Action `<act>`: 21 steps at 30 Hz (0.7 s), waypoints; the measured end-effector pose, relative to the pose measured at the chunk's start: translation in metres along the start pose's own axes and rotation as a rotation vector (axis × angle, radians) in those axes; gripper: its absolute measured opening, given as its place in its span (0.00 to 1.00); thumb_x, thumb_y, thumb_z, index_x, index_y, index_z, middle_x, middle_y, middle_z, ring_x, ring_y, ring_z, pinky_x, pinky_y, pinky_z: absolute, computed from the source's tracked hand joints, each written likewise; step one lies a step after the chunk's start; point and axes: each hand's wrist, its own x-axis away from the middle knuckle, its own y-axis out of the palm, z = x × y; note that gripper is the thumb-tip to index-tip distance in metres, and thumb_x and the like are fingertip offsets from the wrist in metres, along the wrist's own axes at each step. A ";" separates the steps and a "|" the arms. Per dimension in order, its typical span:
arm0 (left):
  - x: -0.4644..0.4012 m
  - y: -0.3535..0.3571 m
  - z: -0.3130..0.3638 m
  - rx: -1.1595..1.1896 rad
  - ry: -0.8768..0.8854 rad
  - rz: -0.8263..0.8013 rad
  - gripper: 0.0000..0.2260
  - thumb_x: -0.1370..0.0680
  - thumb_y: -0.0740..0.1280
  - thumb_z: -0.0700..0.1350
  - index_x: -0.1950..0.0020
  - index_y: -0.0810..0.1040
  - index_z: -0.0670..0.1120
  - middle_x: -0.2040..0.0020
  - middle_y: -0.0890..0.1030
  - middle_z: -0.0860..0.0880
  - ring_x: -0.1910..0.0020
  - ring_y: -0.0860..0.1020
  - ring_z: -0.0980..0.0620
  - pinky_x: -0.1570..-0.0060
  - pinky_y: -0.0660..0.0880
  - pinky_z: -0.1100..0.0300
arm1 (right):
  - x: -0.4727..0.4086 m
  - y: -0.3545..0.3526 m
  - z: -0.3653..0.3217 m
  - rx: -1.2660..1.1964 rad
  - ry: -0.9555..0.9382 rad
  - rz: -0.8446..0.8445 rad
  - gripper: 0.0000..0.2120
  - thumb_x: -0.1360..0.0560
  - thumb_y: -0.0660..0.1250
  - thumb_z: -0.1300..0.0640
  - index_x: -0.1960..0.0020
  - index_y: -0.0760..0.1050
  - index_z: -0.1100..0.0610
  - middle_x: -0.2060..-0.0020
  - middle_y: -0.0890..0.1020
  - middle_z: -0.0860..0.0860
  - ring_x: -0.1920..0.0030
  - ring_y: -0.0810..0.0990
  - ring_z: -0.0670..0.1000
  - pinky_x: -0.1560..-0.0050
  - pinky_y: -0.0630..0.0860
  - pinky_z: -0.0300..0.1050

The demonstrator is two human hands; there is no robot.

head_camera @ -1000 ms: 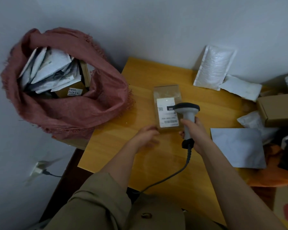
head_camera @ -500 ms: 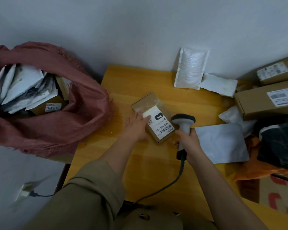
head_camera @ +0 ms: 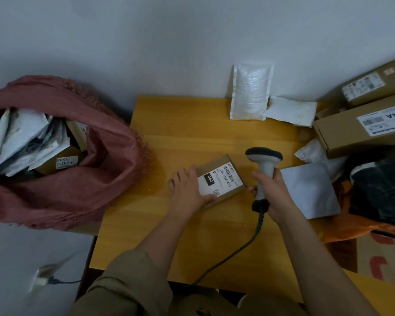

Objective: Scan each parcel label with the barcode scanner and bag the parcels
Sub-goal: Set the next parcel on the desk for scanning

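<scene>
Comparing with a second ago, I see the box (head_camera: 219,179) turned: it lay square to the desk (head_camera: 180,133) edge with nothing on it, and now it sits skewed, its label angled toward the scanner (head_camera: 263,169). My left hand (head_camera: 187,192) has come onto the box's near-left corner, fingers over the top and thumb along the near edge, so its grip is on the box itself. My right hand (head_camera: 275,190) is clenched round the scanner handle, head up, just right of the box, the cable trailing back toward me.

Whether the label has been read I cannot tell; no beam shows on it. I judge the turn and the left hand's hold as the start of a lift, which would put this parcel between scan and bagging.

Well left of the box, off the desk, the red bag (head_camera: 82,179) stands open, already holding several parcels. Right of the box more wait: a grey mailer (head_camera: 310,190), two cartons (head_camera: 360,126) and a padded envelope (head_camera: 250,92) against the wall, so much of the task remains.
</scene>
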 end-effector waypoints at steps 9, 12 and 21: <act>0.011 0.000 -0.006 0.114 -0.366 -0.245 0.42 0.35 0.58 0.79 0.41 0.76 0.45 0.43 0.77 0.44 0.44 0.76 0.44 0.51 0.74 0.54 | 0.013 0.013 0.010 0.080 0.041 -0.028 0.13 0.20 0.66 0.57 0.37 0.69 0.54 0.54 0.77 0.54 0.70 0.79 0.48 0.67 0.76 0.44; 0.025 0.009 -0.004 0.278 -0.469 -0.272 0.39 0.30 0.53 0.78 0.43 0.75 0.44 0.46 0.80 0.44 0.48 0.78 0.43 0.54 0.74 0.55 | 0.023 0.018 -0.006 0.170 -0.012 -0.070 0.09 0.19 0.64 0.53 0.41 0.72 0.55 0.60 0.78 0.55 0.70 0.79 0.48 0.66 0.76 0.45; 0.033 0.022 0.014 0.838 -0.717 -0.284 0.51 0.41 0.79 0.65 0.28 0.60 0.41 0.32 0.69 0.43 0.33 0.70 0.41 0.40 0.75 0.44 | 0.065 0.027 -0.056 0.332 -0.068 -0.298 0.09 0.17 0.58 0.47 0.46 0.74 0.50 0.60 0.80 0.58 0.74 0.79 0.44 0.69 0.75 0.41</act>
